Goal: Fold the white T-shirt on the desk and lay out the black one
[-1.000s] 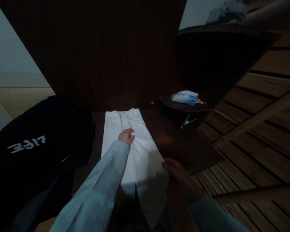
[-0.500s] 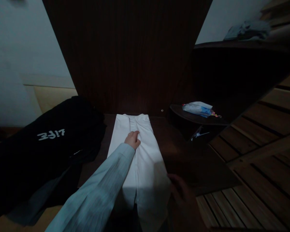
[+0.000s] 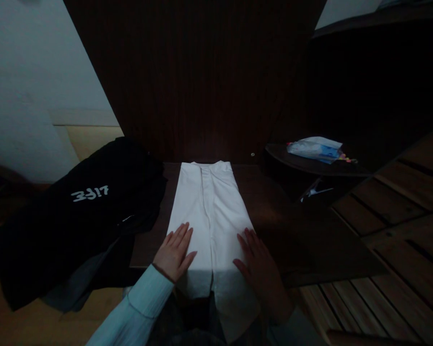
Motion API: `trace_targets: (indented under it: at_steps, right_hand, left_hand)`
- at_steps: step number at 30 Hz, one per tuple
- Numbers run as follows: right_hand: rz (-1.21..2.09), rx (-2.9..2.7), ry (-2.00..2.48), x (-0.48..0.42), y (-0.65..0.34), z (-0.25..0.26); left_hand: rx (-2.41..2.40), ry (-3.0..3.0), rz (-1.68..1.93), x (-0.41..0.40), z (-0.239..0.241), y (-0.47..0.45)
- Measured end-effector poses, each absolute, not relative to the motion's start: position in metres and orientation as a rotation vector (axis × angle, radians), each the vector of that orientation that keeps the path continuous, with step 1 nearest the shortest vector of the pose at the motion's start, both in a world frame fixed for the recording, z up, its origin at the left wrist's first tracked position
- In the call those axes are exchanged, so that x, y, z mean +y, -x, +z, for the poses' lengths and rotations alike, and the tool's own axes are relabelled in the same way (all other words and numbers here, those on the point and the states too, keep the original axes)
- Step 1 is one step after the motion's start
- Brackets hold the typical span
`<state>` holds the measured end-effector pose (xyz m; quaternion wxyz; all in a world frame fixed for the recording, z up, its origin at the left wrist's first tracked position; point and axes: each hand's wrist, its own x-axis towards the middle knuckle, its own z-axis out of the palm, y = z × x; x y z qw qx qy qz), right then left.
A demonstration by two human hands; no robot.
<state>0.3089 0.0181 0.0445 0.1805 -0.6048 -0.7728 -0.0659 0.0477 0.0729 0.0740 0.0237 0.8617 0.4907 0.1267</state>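
White trousers (image 3: 216,206) lie lengthwise on a dark brown wooden surface (image 3: 288,230), waist end against the upright panel. Their two legs run toward me and hang over the front edge. On the left leg rests my left hand (image 3: 175,252), flat, fingers outstretched and thumb apart. My right hand (image 3: 260,266) lies on the outer side of the right leg in shadow, its fingers also spread. Neither hand grips the cloth. Some creases show below the waist on the right side.
A black garment (image 3: 94,221) with white lettering is heaped at the left. To the right, a small rounded shelf (image 3: 321,169) bears a white and blue plastic packet (image 3: 317,148). A dark upright panel (image 3: 198,81) stands behind; wooden slats (image 3: 353,307) lie at the lower right.
My left hand has moved down from near the waist onto the left leg and spread flat. My right hand has come from the right edge up onto the right leg. The view has shifted slightly.
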Motion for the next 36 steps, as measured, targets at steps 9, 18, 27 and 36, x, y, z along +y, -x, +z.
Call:
trace_targets:
  at_steps: [9, 18, 27, 36]
  right_hand:
    - [-0.204, -2.263, 1.663, 0.007, -0.304, 0.047]
    - [0.162, -2.275, 1.572, 0.046, -0.319, 0.093]
    - [0.869, -1.841, 1.489, 0.254, -0.273, 0.139]
    - [0.817, -1.713, 1.702, 0.346, -0.225, 0.106]
  left_hand:
    - [1.604, -2.709, 0.197, 0.068, 0.082, -0.042]
    - [1.543, -2.419, 0.227, 0.052, 0.119, -0.098]
    - [1.658, -2.194, 0.491, 0.038, 0.084, -0.115]
    - [1.780, -2.144, 0.590, 0.032, 0.056, -0.118]
